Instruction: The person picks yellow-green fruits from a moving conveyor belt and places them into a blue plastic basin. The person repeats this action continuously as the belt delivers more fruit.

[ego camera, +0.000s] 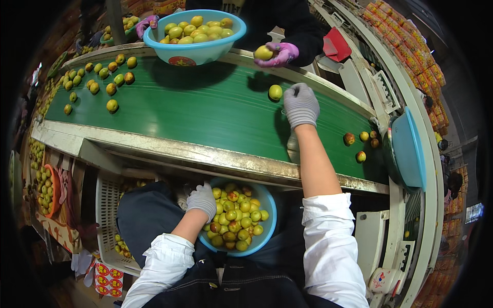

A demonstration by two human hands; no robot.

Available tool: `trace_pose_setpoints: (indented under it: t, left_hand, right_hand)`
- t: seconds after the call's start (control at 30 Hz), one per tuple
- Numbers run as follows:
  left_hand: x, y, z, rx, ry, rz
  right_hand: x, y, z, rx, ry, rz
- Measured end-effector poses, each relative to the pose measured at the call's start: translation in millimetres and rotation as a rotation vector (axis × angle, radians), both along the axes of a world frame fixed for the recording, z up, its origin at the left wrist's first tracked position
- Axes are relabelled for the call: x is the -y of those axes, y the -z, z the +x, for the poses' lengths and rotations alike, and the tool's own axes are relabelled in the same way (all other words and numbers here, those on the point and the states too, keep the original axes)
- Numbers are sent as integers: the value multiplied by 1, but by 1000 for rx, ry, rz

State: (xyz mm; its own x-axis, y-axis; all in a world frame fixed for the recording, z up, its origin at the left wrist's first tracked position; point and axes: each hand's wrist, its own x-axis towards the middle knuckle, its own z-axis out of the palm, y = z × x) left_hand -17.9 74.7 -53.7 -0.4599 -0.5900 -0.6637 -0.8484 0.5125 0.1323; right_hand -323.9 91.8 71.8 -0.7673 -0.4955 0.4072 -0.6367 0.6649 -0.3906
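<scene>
My right hand, in a grey knit glove, is over the green conveyor belt with its fingers curled. Just left of it is a single yellow-green jujube. Whether the curled fingers hold anything is hidden. My left hand, gloved alike, grips the left rim of a blue plastic basin on my lap; its fingertips are partly hidden. Jujubes, many with brown-red patches, fill that basin.
Across the belt, a co-worker's pink-gloved hand holds a jujube beside another full blue basin. Loose jujubes lie on the belt at left, several more at right. A white crate stands by my left leg.
</scene>
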Motion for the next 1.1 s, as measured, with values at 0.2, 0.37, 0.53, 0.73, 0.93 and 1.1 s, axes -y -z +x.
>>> trace_pose_setpoints:
  t: [0.2, 0.37, 0.53, 0.73, 0.93, 1.1]
  left_hand:
    - [0, -11, -4, -9, 19, 4]
    - [3, -3, -11, 9, 28, 1]
    - [-1, -2, -12, 3, 36, -2]
    - [-2, -2, -4, 12, 17, -32]
    - [-5, 0, -10, 29, 62, -38]
    - [-2, -4, -1, -1, 55, -103]
  right_hand:
    - [36, 36, 10, -29, -479, 170]
    - [15, -7, 53, 290, -497, 421]
    - [-181, -28, 72, 944, -224, -731]
    - [-469, 1, -22, 809, 418, -1537]
    - [-520, -25, -65, 585, 173, -2066]
    - [-254, -12, 20, 767, -28, -743]
